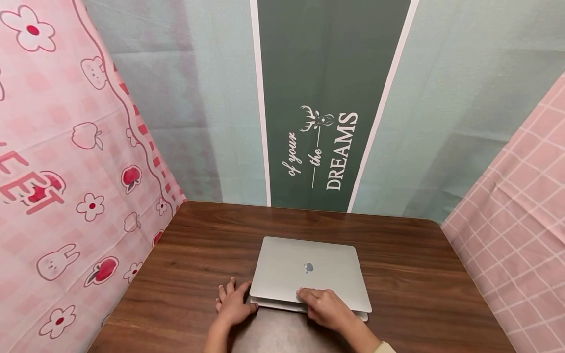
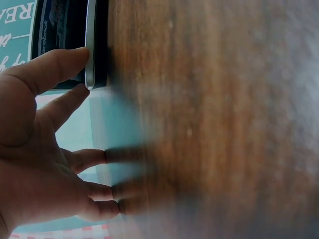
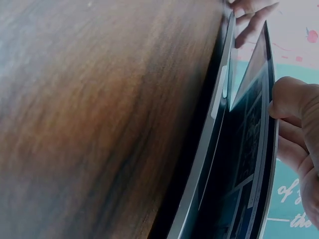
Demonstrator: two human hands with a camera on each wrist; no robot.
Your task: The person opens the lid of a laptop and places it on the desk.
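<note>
A silver laptop (image 1: pixel 304 264) lies on the wooden table, its lid raised slightly above the base, leaving a narrow gap at the front. My right hand (image 1: pixel 327 309) pinches the middle of the lid's front edge. In the right wrist view, the lit screen (image 3: pixel 249 149) shows inside the gap, and the thumb is at the lid's rim. My left hand (image 1: pixel 233 305) is at the front left corner with fingers spread. In the left wrist view its thumb and index finger touch the corner of the laptop base (image 2: pixel 90 45), while the other fingertips rest on the table.
The dark wooden table (image 1: pixel 198 245) extends around the laptop on all sides. A green and teal cloth with lettering (image 1: pixel 318 147) hangs behind it. Pink patterned cloth (image 1: pixel 66 162) hangs at the left, and pink checked cloth (image 1: pixel 521 196) at the right.
</note>
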